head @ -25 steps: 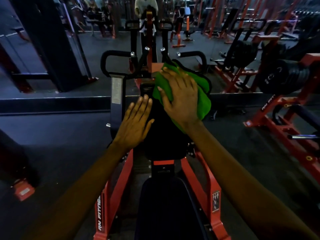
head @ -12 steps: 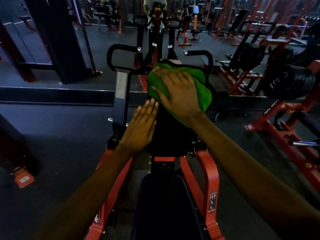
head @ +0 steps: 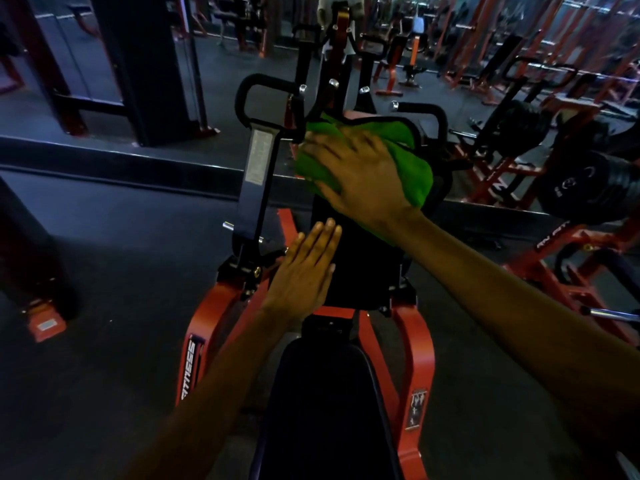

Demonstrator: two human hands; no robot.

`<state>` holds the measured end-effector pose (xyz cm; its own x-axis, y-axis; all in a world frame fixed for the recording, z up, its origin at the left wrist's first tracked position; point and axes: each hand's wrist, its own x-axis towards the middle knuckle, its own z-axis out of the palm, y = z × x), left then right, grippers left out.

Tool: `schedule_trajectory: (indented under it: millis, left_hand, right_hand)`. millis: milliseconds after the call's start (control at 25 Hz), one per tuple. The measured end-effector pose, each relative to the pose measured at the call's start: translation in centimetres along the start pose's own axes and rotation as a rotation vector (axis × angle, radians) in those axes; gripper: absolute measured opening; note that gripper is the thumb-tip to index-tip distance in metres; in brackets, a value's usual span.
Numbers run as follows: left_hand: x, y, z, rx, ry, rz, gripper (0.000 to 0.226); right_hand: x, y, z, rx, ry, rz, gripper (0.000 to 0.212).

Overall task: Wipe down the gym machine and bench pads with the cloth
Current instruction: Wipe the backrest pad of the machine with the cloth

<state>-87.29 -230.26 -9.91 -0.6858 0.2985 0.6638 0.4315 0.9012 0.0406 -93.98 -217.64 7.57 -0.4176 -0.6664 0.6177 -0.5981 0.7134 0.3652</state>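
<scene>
The right hand (head: 363, 178), fingers spread flat, presses the bunched green microfibre cloth (head: 414, 157) onto the top of the upright black vinyl chest pad (head: 360, 261), at twelve o'clock from the black padded seat (head: 329, 410). The left hand (head: 304, 271), fingers straight and together, rests on the pad's nine o'clock edge, gripping nothing. Since the cloth is only pressed, not gripped, a fast stroke could slide it off the two o'clock corner, where a loose fold hangs, or snag it on the black looped handles (head: 249, 95).
</scene>
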Motion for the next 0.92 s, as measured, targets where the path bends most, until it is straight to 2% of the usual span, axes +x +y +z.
schedule_trajectory:
  millis: [80,280,400,520,680,760,920]
  left_hand:
    - [-0.1,0.0,-0.3,0.016,-0.010,-0.003,0.062]
    - [-0.2,-0.2,-1.2,0.002,-0.060,0.003,0.062]
    - [-0.9,-0.4,-0.8,-0.020,-0.091,-0.019,0.063]
    - [-2.7,-0.7,0.3,-0.019,-0.135,-0.055,0.068]
    - [-3.3,-0.2,0.7,-0.048,-0.114,-0.087,0.070]
    - [-3.4,0.1,0.8,-0.058,-0.113,-0.094,0.068]
    - [-4.6,0.2,1.6,-0.046,-0.146,-0.108,0.061]
  right_hand:
    - [-0.9,1.1,-0.3,0.017,-0.034,-0.052,0.050]
    - [-1.2,0.4,-0.4,0.001,0.023,0.060,0.047]
    - [0.7,-1.9,1.1,-0.150,-0.045,-0.047,0.044]
    - [0.1,-0.9,0.7,-0.146,-0.080,-0.143,0.050]
    - [-2.5,0.5,-0.8,-0.068,0.039,-0.033,0.050]
    - [-1.3,-1.1,0.2,-0.146,0.053,-0.015,0.047]
    - [-1.0,-5.4,4.8,-0.244,-0.147,-0.245,0.035]
